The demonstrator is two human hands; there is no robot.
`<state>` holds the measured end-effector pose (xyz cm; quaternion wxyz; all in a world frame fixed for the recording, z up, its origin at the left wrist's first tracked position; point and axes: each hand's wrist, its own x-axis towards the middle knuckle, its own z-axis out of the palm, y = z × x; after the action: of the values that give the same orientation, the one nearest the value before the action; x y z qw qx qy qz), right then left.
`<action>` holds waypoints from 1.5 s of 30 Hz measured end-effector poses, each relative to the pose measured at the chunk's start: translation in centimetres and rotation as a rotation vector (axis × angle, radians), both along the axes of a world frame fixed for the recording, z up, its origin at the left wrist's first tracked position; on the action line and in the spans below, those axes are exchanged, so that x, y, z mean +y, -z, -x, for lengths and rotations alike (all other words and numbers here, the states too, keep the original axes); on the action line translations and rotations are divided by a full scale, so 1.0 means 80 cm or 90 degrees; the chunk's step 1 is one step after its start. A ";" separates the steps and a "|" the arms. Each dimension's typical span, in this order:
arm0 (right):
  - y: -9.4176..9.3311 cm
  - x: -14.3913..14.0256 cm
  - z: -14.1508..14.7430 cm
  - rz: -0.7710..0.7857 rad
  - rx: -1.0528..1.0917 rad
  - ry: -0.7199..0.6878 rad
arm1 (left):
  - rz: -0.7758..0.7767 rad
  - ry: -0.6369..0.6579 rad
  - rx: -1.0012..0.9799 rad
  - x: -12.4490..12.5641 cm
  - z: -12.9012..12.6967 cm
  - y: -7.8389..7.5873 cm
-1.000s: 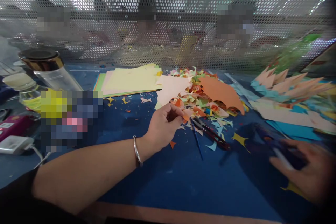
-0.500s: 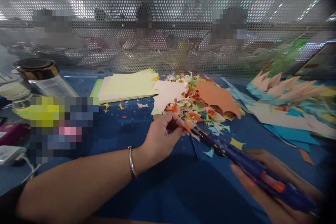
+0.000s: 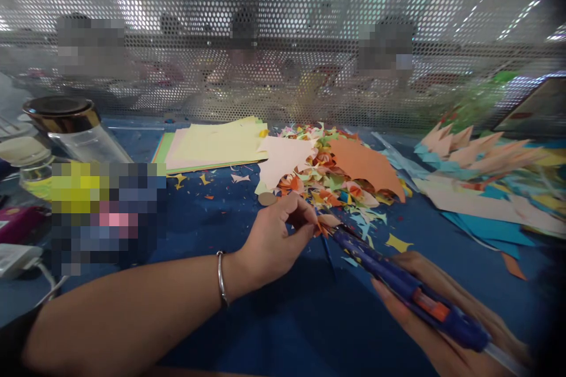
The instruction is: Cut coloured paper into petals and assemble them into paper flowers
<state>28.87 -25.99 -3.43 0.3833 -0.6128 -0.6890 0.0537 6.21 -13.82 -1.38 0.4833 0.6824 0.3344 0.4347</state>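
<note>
My head camera is looking forward and down over my blue table (image 3: 283, 318), sitting close above my hands and facing the perforated metal screen (image 3: 283, 41) at the far edge; no second view is sharing this.

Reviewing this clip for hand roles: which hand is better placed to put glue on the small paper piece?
Right. The right hand holds the blue glue gun, nozzle at the orange paper piece. The left hand pinches that piece, so it is occupied.
</note>
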 end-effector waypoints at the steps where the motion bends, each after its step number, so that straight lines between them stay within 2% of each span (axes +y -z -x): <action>1: -0.002 0.001 0.001 0.009 0.005 -0.002 | 0.003 0.003 -0.002 0.000 0.000 0.000; 6: -0.010 0.003 0.007 0.036 0.012 -0.015 | 0.014 0.020 -0.014 0.000 0.000 0.002; 12: -0.004 0.002 -0.001 0.043 0.000 -0.030 | 0.003 0.016 -0.024 -0.001 0.000 -0.001; 19: 0.011 0.001 -0.011 -0.006 -0.022 -0.031 | -0.004 0.017 -0.028 0.000 0.001 0.002; 25: 0.010 0.004 -0.010 -0.029 -0.009 -0.063 | -0.009 0.003 -0.023 0.001 0.000 0.005; 33: 0.027 -0.004 -0.022 -0.060 -0.042 -0.021 | 0.002 -0.011 -0.027 0.002 0.000 0.004; 39: 0.016 0.001 -0.016 -0.014 -0.039 -0.057 | 0.026 -0.005 -0.032 0.002 0.001 0.001; 45: 0.010 0.000 -0.013 -0.012 -0.042 -0.045 | 0.069 0.010 -0.080 0.004 -0.001 0.000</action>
<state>29.94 -25.99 -4.20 0.3642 -0.5859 -0.7228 0.0406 6.31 -13.49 -1.39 0.5430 0.6293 0.3207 0.4542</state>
